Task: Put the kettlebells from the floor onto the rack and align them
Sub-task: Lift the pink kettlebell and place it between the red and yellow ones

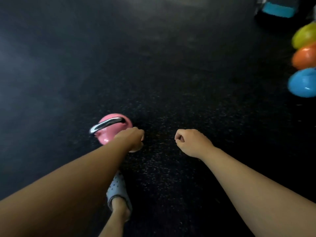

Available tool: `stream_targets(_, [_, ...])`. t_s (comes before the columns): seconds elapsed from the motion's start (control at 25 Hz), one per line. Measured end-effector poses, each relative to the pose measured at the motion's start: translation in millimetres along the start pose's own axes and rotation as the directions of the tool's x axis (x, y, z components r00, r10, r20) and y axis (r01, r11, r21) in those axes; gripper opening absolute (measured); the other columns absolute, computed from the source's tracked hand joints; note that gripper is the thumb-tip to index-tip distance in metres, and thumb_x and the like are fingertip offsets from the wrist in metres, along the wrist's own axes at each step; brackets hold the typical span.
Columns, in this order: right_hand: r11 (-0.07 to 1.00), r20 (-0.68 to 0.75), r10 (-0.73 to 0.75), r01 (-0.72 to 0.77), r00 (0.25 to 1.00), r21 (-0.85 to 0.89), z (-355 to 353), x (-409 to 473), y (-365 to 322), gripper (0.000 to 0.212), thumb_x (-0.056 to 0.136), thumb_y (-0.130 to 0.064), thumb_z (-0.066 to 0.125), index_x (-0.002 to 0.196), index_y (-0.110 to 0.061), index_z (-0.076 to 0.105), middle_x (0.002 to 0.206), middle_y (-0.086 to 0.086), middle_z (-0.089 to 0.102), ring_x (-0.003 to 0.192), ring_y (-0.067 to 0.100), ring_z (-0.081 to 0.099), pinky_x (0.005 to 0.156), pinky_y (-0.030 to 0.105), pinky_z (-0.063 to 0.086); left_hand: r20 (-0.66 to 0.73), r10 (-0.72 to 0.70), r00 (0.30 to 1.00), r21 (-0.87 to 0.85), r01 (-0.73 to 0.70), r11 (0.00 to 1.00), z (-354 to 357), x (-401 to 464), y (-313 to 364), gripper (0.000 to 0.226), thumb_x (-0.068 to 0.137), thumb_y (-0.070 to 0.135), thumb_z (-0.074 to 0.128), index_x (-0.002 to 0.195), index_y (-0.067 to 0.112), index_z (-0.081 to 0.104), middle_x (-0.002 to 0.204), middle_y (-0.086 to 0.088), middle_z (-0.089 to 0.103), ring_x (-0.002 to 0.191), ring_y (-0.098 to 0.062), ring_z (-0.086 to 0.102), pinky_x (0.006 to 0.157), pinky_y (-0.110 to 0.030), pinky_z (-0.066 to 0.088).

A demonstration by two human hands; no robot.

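A pink kettlebell [109, 132] with a shiny metal handle stands on the dark rubber floor, left of centre. My left hand [131, 138] hangs over its right side with the fingers curled in, off the handle and holding nothing. My right hand [189, 142] is further right above bare floor, loosely closed and empty. At the right edge, a yellow-green kettlebell [304, 35], an orange kettlebell [305, 56] and a blue kettlebell [303, 82] sit in a row, blurred; what they rest on is out of view.
My foot in a grey perforated slipper [118, 189] is on the floor just below the pink kettlebell. A turquoise block [277, 9] lies at the top right. Speckled black floor [171, 82] stretches between the pink kettlebell and the coloured row.
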State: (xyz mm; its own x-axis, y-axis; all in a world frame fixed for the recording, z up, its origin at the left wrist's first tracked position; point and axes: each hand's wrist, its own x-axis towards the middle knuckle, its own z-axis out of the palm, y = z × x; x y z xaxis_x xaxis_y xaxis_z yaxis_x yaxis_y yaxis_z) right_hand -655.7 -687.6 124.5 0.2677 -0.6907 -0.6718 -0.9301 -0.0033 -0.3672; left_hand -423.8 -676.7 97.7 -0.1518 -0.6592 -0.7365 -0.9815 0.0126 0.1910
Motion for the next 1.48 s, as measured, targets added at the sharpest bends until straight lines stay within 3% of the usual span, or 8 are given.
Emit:
stream_targets(0.12, [0.997,0.050,-0.066,0.068,0.997,-0.041,28.3,70.3,-101.7,0.010,0.093,-0.031,0.051,0.096,-0.029,0.060,0.089,-0.002,0.065,0.078,0.019,0.062,0.071,0.044,0.056,-0.124,-0.142,0.982,-0.171,0.120,0.978,3.8,-8.0,-113.7,0.052,0.085,0.026,0.059,0.134,0.016,0.045,0.133,-0.012,0.055,0.119,-0.034,0.055,0.097,-0.046,0.046])
stream_targets(0.32, [0.968,-0.046,-0.180,0.169,0.983,-0.184,79.8,166.3,-206.3,0.033,0.085,-0.025,0.057,0.118,-0.021,0.054,0.115,0.007,0.057,0.107,0.031,0.055,0.089,0.044,0.049,-0.245,-0.332,0.911,-0.327,0.245,0.913,25.7,2.6,-234.7,0.058,0.081,0.038,0.064,0.131,0.017,0.042,0.129,-0.009,0.050,0.120,-0.032,0.049,0.096,-0.050,0.046])
stream_targets(0.52, [0.847,0.019,-0.136,0.126,0.991,-0.516,123.2,238.0,-221.8,0.049,0.087,-0.025,0.059,0.132,-0.018,0.043,0.131,0.011,0.042,0.120,0.035,0.043,0.094,0.048,0.044,-0.212,-0.251,0.945,-0.285,0.186,0.940,63.1,61.8,-266.8,0.071,0.076,0.041,0.069,0.137,0.021,0.039,0.129,-0.005,0.050,0.118,-0.029,0.049,0.097,-0.048,0.045])
stream_targets(0.76, [0.909,0.047,-0.163,0.168,0.986,-0.382,138.7,250.3,-195.2,0.025,0.086,-0.035,0.066,0.102,-0.016,0.063,0.107,0.012,0.059,0.105,0.033,0.054,0.091,0.040,0.049,-0.107,-0.063,0.992,-0.280,0.031,0.960,80.0,105.0,-255.2,0.020,0.079,0.033,0.073,0.090,0.020,0.063,0.090,-0.005,0.067,0.079,-0.024,0.060,0.070,-0.032,0.048])
stream_targets(0.92, [0.941,0.130,-0.204,0.231,0.970,-0.246,152.9,196.5,-156.8,0.003,0.082,-0.020,0.062,0.082,-0.017,0.064,0.081,0.006,0.055,0.085,0.033,0.063,0.071,0.032,0.050,0.002,0.086,0.996,-0.144,-0.085,0.986,94.7,78.6,-220.4,0.013,0.074,0.029,0.072,0.084,0.023,0.066,0.071,0.006,0.063,0.067,-0.016,0.061,0.065,-0.031,0.054])
stream_targets(1.0, [0.974,0.116,-0.170,0.185,0.979,-0.132,154.3,164.4,-123.7,0.013,0.078,-0.020,0.063,0.068,-0.018,0.056,0.075,0.006,0.056,0.079,0.032,0.064,0.063,0.029,0.045,0.011,0.153,0.988,-0.079,-0.151,0.985,89.6,71.4,-186.8,0.013,0.069,0.032,0.066,0.076,0.023,0.061,0.063,0.009,0.056,0.063,-0.017,0.058,0.056,-0.028,0.047])
stream_targets(1.24, [0.972,-0.033,0.158,-0.149,0.987,0.180,141.3,50.0,2.0,0.023,0.063,-0.032,0.067,0.072,-0.011,0.067,0.071,0.005,0.066,0.068,0.025,0.064,0.056,0.023,0.042,0.133,0.419,0.898,0.105,-0.433,0.895,59.9,68.7,-22.8,0.016,0.067,0.036,0.063,0.077,0.025,0.066,0.063,0.007,0.057,0.061,-0.018,0.057,0.053,-0.025,0.040])
stream_targets(1.48, [0.853,-0.286,0.452,-0.315,0.845,0.417,95.6,-104.9,157.4,0.025,0.057,-0.032,0.063,0.069,-0.011,0.070,0.060,0.005,0.067,0.061,0.023,0.065,0.052,0.020,0.041,0.222,0.643,0.733,0.288,-0.679,0.675,39.6,41.2,217.9,0.022,0.070,0.039,0.063,0.087,0.026,0.069,0.073,0.002,0.064,0.065,-0.022,0.060,0.056,-0.029,0.046])
